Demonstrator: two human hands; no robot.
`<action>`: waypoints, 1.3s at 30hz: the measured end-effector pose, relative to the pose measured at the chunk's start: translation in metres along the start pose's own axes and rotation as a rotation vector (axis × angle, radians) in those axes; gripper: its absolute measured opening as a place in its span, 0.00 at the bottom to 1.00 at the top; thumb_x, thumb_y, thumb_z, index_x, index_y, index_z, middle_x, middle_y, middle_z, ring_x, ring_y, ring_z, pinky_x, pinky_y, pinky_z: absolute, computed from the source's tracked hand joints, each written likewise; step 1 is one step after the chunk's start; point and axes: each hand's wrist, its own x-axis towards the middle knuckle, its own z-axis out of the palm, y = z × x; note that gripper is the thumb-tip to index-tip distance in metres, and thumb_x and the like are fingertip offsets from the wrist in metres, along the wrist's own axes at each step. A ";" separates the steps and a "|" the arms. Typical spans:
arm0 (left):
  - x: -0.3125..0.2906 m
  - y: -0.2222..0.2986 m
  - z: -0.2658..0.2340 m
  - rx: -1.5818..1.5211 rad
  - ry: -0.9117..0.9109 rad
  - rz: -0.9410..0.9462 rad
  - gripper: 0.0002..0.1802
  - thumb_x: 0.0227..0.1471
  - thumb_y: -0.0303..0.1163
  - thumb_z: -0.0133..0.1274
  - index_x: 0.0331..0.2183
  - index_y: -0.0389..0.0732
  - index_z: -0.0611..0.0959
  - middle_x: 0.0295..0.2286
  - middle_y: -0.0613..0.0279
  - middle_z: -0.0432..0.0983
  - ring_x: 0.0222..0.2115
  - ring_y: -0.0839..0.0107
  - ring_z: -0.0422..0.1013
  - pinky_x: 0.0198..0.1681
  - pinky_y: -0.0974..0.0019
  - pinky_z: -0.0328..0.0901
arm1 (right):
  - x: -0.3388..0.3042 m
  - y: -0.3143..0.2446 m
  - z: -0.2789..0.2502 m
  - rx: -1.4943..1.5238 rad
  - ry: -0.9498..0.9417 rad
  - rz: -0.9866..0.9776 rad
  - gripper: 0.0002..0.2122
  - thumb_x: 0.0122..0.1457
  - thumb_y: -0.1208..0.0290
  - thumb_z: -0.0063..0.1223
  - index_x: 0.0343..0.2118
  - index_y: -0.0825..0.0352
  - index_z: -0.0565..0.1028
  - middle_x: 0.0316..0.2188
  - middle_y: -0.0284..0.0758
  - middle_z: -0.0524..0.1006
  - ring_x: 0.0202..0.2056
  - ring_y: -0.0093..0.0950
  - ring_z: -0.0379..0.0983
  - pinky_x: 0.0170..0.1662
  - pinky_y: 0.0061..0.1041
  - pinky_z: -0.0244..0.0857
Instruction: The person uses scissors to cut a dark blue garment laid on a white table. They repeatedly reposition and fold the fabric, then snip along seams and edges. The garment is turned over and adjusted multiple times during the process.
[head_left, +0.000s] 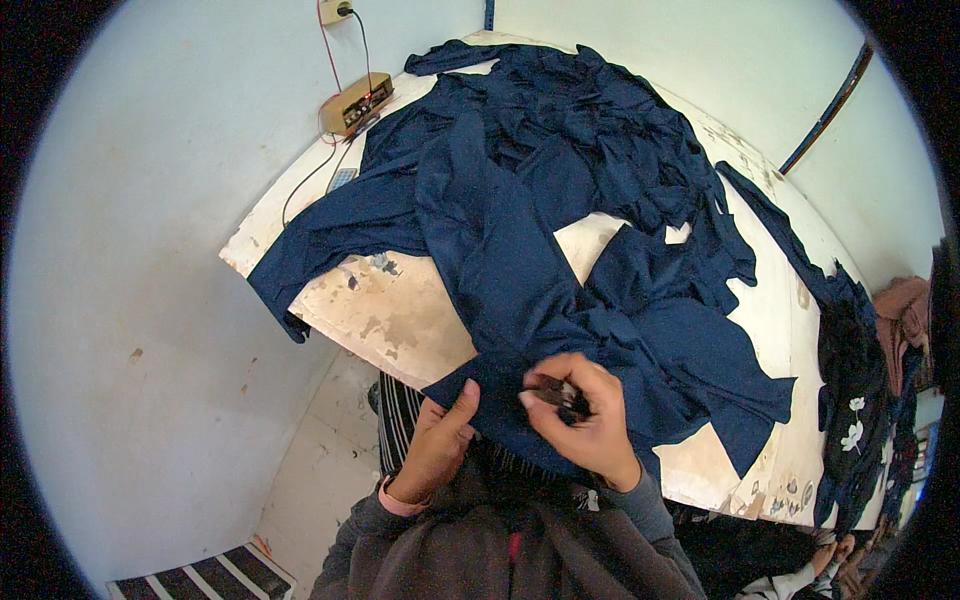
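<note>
Navy blue garments (500, 230) lie heaped across a pale worktable (390, 315), their near part drawn over the front edge. At that edge my left hand (440, 440) pinches a corner of the navy cloth, thumb on top and fingers mostly hidden underneath. Just to the right, above the same cloth, my right hand (590, 415) is closed round small dark thread snips (560, 395). The snips are partly covered by the fingers and blurred, so I cannot tell whether their blades touch the cloth.
A brown radio-like box (358, 103) with cables stands at the table's far left, below a wall socket (335, 11). Black clothing (850, 420) with white flowers hangs over the right edge. Another person's hands (833, 550) show at lower right. A striped mat (205, 577) lies at lower left.
</note>
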 end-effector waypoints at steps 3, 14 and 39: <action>-0.002 -0.006 0.001 0.049 0.011 0.052 0.23 0.69 0.35 0.48 0.61 0.36 0.71 0.57 0.57 0.71 0.57 0.69 0.68 0.62 0.63 0.60 | 0.000 0.001 0.008 -0.169 0.114 -0.051 0.13 0.46 0.73 0.69 0.37 0.60 0.81 0.24 0.29 0.79 0.21 0.24 0.73 0.27 0.24 0.60; -0.003 -0.014 -0.002 0.628 -0.110 0.497 0.27 0.64 0.21 0.47 0.64 0.36 0.70 0.59 0.44 0.70 0.62 0.62 0.65 0.65 0.63 0.54 | 0.003 -0.008 0.013 -0.539 0.064 -0.315 0.18 0.42 0.70 0.68 0.41 0.59 0.83 0.22 0.25 0.74 0.19 0.24 0.69 0.25 0.29 0.52; 0.000 -0.010 0.004 0.448 0.061 0.453 0.21 0.65 0.34 0.55 0.53 0.29 0.80 0.46 0.53 0.80 0.48 0.70 0.73 0.56 0.67 0.63 | 0.007 -0.004 0.013 -0.360 0.042 -0.186 0.14 0.46 0.73 0.69 0.38 0.60 0.84 0.20 0.24 0.77 0.18 0.23 0.68 0.26 0.26 0.49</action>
